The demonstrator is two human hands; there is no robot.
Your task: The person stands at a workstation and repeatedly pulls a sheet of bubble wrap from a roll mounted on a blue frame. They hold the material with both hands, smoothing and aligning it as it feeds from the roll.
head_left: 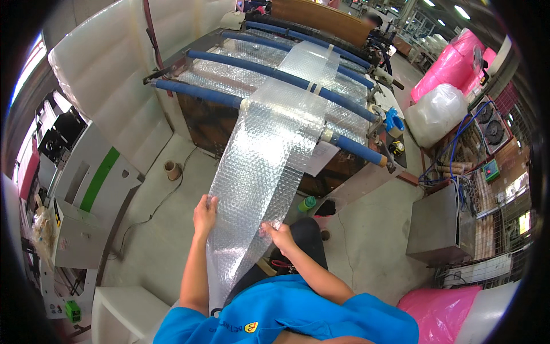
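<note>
A long strip of clear bubble wrap comes down over the blue rollers and hangs toward my lap. My left hand is closed on the strip's left edge, arm stretched forward. On the opposite edge, lower and nearer my body, my right hand pinches the bubble wrap. The sheet between the two hands is folded lengthwise, with a shiny crease running along it. Its lower end drops past my left forearm, and the tip is hidden by my blue shirt.
Ahead stands a machine with several blue rollers. A grey-white machine is at left; a cardboard core and cable lie on the floor. A metal cabinet stands right, with pink rolls behind. A green bottle sits near my knee.
</note>
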